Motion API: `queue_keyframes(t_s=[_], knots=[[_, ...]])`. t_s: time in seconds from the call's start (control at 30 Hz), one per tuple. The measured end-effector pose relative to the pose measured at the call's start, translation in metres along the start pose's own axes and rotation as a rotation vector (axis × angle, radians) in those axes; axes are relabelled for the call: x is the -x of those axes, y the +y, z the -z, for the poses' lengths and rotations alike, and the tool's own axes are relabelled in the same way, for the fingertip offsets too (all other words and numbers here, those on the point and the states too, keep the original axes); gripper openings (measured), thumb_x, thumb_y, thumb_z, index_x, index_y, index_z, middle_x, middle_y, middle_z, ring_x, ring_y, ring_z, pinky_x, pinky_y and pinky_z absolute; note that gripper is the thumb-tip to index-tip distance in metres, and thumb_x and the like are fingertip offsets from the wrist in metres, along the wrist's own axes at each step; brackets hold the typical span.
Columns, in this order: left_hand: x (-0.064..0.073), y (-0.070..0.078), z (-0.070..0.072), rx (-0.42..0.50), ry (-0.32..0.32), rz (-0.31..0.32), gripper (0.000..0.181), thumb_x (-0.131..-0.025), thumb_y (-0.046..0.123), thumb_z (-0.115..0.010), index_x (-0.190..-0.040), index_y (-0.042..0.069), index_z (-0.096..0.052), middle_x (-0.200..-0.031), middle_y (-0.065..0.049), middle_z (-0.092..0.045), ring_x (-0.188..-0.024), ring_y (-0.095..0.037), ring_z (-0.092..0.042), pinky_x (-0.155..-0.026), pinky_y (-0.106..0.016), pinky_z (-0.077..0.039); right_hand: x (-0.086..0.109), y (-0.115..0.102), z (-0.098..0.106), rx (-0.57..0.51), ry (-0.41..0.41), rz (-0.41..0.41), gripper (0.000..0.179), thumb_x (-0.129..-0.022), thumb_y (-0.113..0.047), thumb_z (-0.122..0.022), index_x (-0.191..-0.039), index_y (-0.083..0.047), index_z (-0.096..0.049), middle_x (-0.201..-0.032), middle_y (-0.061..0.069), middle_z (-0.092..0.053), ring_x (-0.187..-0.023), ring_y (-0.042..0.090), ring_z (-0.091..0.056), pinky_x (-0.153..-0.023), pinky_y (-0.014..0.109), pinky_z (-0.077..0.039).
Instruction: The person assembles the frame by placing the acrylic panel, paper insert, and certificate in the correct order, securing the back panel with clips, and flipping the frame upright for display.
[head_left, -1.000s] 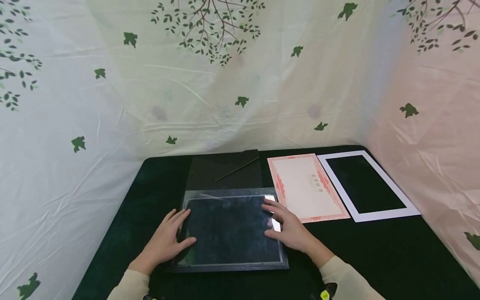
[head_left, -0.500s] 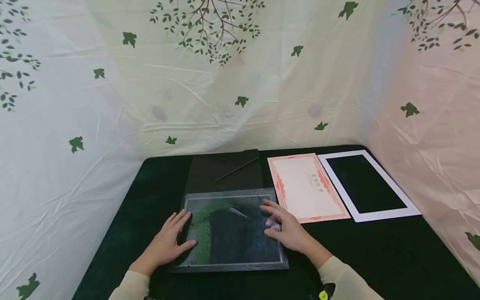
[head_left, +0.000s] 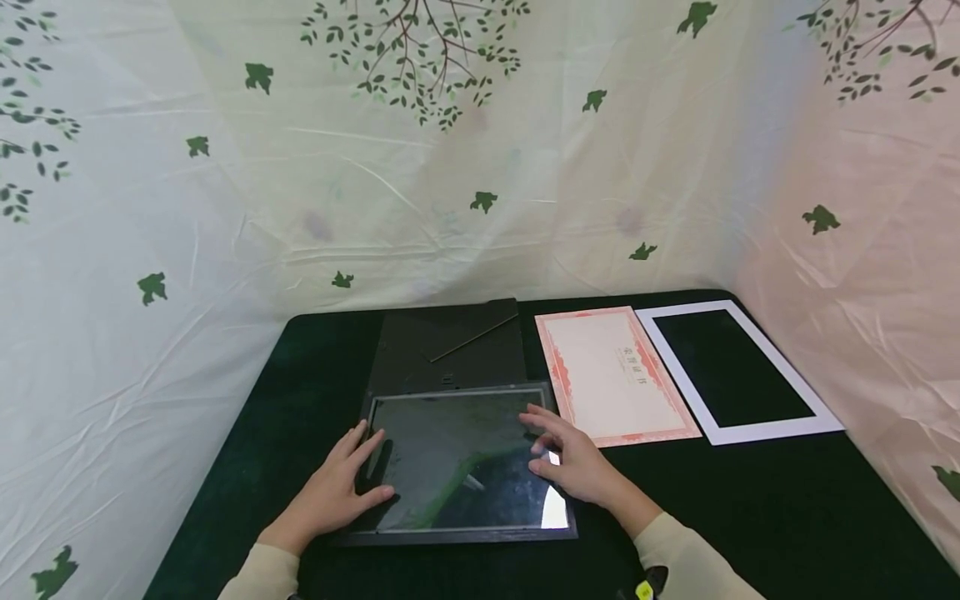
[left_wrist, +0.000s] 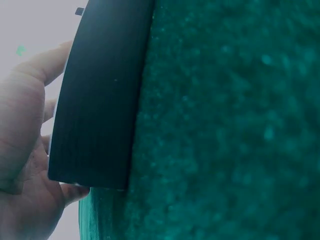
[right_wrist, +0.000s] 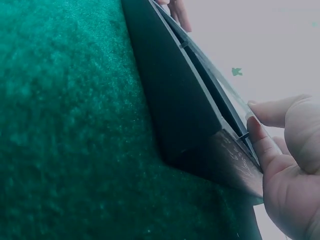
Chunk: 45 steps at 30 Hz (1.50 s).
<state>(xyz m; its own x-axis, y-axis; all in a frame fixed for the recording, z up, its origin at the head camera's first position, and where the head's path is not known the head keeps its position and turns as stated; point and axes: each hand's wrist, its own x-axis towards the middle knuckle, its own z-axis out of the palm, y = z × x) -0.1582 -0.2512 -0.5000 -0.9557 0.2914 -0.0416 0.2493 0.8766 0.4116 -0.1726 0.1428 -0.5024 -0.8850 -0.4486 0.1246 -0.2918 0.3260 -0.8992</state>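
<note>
A dark rectangular picture frame (head_left: 465, 536) lies flat before me, with a glossy clear sheet (head_left: 450, 458) over its opening. My left hand (head_left: 337, 483) rests at the left side with fairly straight fingers, thumb over the near left part. At the right side, my right hand (head_left: 573, 458) pinches the sheet's edge between thumb and fingers. In the right wrist view, the sheet (right_wrist: 227, 92) is tilted, with a narrow gap above the frame (right_wrist: 175, 100). Small metal tabs (right_wrist: 243, 136) stand on the frame's inner edge.
Behind the frame lies a black backing board (head_left: 450, 333) with a thin brownish strip (head_left: 472, 339) across it. To the right are a red-bordered certificate (head_left: 600, 375) and a white mat (head_left: 772, 429). Dark green cloth covers the table; printed curtains (head_left: 480, 167) surround it.
The sheet's far edge has come down toward the frame, and the reflections on it have shifted. Both hands have stayed almost in place.
</note>
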Motion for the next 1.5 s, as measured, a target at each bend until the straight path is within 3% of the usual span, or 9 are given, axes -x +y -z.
queue_keyframes(t_s=[0.43, 0.57, 0.63, 0.7, 0.8, 0.9, 1.17, 1.4, 1.5], knots=[[0.002, 0.001, -0.001, -0.023, 0.022, -0.031, 0.086, -0.079, 0.067, -0.063, -0.145, 0.017, -0.044, -0.157, -0.018, -0.019, -0.142, -0.041, -0.02, -0.103, -0.063, -0.029, -0.01, -0.001, -0.004, 0.102, -0.029, -0.002, 0.065, -0.085, -0.001, -0.071, -0.143, -0.012, -0.045, -0.157, 0.008, -0.024, -0.089, 0.012, -0.057, -0.074, 0.024, -0.054], [0.001, 0.0, -0.001, -0.04, 0.041, -0.054, 0.087, -0.077, 0.069, -0.064, -0.143, 0.014, -0.047, -0.157, -0.018, -0.02, -0.141, -0.041, -0.021, -0.104, -0.062, -0.029, -0.01, -0.002, -0.004, 0.184, -0.022, 0.013, 0.065, -0.084, -0.005, -0.074, -0.143, -0.014, -0.046, -0.157, 0.01, -0.024, -0.089, 0.01, -0.057, -0.074, 0.024, -0.053], [0.001, 0.0, -0.002, -0.045, 0.044, -0.064, 0.089, -0.076, 0.07, -0.063, -0.143, 0.013, -0.048, -0.157, -0.018, -0.02, -0.141, -0.041, -0.021, -0.104, -0.061, -0.03, -0.009, -0.003, -0.003, 0.258, -0.002, 0.01, 0.065, -0.084, -0.012, -0.075, -0.143, -0.016, -0.047, -0.156, 0.009, -0.024, -0.094, 0.01, -0.057, -0.077, 0.027, -0.053], [0.001, 0.0, -0.002, -0.05, 0.044, -0.07, 0.091, -0.075, 0.072, -0.063, -0.143, 0.013, -0.048, -0.157, -0.018, -0.02, -0.141, -0.041, -0.022, -0.104, -0.061, -0.03, -0.007, -0.006, -0.002, 0.355, 0.03, -0.003, 0.065, -0.084, -0.021, -0.077, -0.142, -0.019, -0.048, -0.155, 0.007, -0.026, -0.109, 0.015, -0.055, -0.086, 0.035, -0.052], [0.001, 0.001, -0.001, -0.061, 0.041, -0.063, 0.091, -0.075, 0.072, -0.062, -0.142, 0.013, -0.049, -0.156, -0.019, -0.021, -0.141, -0.041, -0.022, -0.104, -0.061, -0.03, -0.003, -0.008, -0.001, 0.472, 0.062, -0.02, 0.064, -0.082, -0.033, -0.077, -0.14, -0.021, -0.051, -0.153, 0.004, -0.032, -0.127, 0.024, -0.044, -0.095, 0.048, -0.046], [0.001, 0.002, -0.001, -0.071, 0.037, -0.047, 0.092, -0.075, 0.074, -0.061, -0.142, 0.013, -0.049, -0.156, -0.02, -0.021, -0.141, -0.042, -0.022, -0.103, -0.062, -0.03, 0.0, -0.007, 0.0, 0.54, 0.052, -0.019, 0.064, -0.083, -0.04, -0.075, -0.139, -0.021, -0.052, -0.151, 0.004, -0.036, -0.13, 0.026, -0.038, -0.098, 0.051, -0.042], [0.001, 0.004, -0.002, -0.043, 0.024, -0.015, 0.094, -0.074, 0.075, -0.061, -0.143, 0.014, -0.047, -0.157, -0.018, -0.018, -0.142, -0.04, -0.021, -0.104, -0.06, -0.032, 0.006, -0.003, -0.002, 0.6, 0.02, 0.019, 0.061, -0.082, -0.044, -0.074, -0.135, -0.019, -0.057, -0.15, 0.006, -0.039, -0.127, 0.024, -0.037, -0.097, 0.048, -0.042], [0.001, 0.003, -0.005, -0.021, -0.013, 0.03, 0.096, -0.073, 0.078, -0.058, -0.146, 0.017, -0.044, -0.16, -0.015, -0.011, -0.14, -0.039, -0.026, -0.101, -0.059, -0.036, 0.011, 0.005, -0.004, 0.608, 0.002, 0.016, 0.063, -0.083, -0.049, -0.071, -0.136, -0.018, -0.056, -0.156, 0.011, -0.027, -0.143, 0.033, -0.017, -0.105, 0.057, -0.032], [0.001, 0.001, -0.006, -0.006, -0.026, 0.043, 0.096, -0.073, 0.078, -0.058, -0.147, 0.018, -0.042, -0.16, -0.013, -0.008, -0.139, -0.041, -0.027, -0.101, -0.061, -0.034, 0.012, 0.011, -0.005, 0.618, -0.008, 0.005, 0.065, -0.085, -0.054, -0.066, -0.139, -0.019, -0.053, -0.158, 0.009, -0.023, -0.146, 0.03, -0.009, -0.107, 0.057, -0.03]])
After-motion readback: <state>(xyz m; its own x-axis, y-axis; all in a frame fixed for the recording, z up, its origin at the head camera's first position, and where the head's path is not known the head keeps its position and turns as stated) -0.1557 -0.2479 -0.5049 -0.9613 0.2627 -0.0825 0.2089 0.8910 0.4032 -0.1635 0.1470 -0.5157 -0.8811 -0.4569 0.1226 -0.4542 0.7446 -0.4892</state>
